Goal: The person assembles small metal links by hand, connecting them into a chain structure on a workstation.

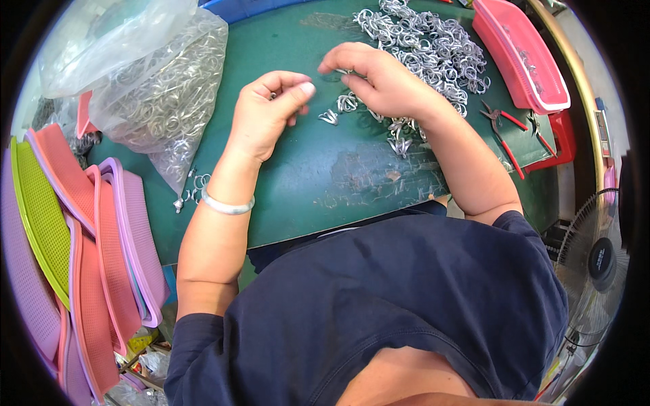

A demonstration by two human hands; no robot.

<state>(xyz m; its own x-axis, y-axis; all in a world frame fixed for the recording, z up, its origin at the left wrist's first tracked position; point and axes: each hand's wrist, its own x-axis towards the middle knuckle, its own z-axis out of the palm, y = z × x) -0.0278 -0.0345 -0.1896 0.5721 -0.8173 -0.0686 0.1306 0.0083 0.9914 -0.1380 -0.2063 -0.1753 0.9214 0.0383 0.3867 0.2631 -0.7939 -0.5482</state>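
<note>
My left hand (267, 111) hovers over the green table (325, 183), fingers curled and thumb pressed against them, pinching something small that I cannot make out. My right hand (379, 78) is just to its right, fingertips closed on a small silver metal ring (333, 76). A few bent silver ring pieces (345, 105) lie on the table under and between the hands. A large heap of silver metal rings (433, 47) spreads behind my right hand. A silver bangle (227, 205) sits on my left wrist.
A clear plastic bag of metal rings (162, 101) lies at the left. Stacked pink, purple and green plastic trays (81, 230) lean at the far left. A pink tray (518, 54) and red-handled pliers (504, 132) are at the right. A fan (596, 260) stands lower right.
</note>
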